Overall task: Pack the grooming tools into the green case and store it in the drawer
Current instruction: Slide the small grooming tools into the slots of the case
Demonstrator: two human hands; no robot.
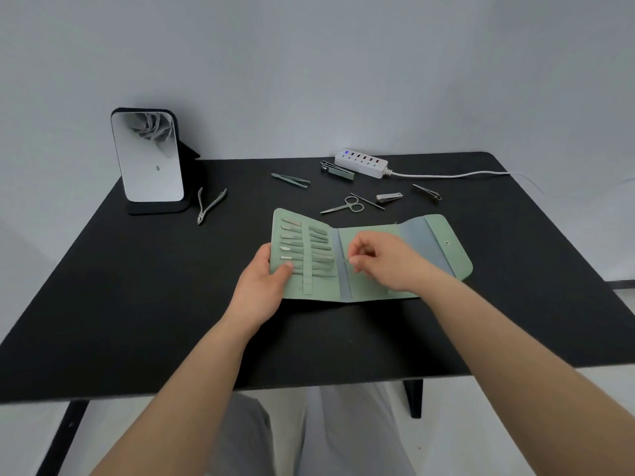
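Note:
The green case (443, 255) lies unfolded on the black table (137, 304), with several slim tools held in the loops of its left panel. My left hand (264, 283) grips the case's left edge, thumb on top. Over the middle panel my right hand (385, 259) hovers with loosely curled fingers and nothing visible in them. Loose tools lie behind the case: a cuticle nipper (210, 206), tweezers (290, 180), a large nail clipper (338, 170), scissors (345, 206), a thin stick (367, 201) and two smaller clippers (388, 197) (427, 192). No drawer is in view.
A standing mirror (147, 159) is at the table's back left. A white power strip (360, 162) with its cable running right lies at the back edge. The wall is close behind the table. My knees are under the front edge.

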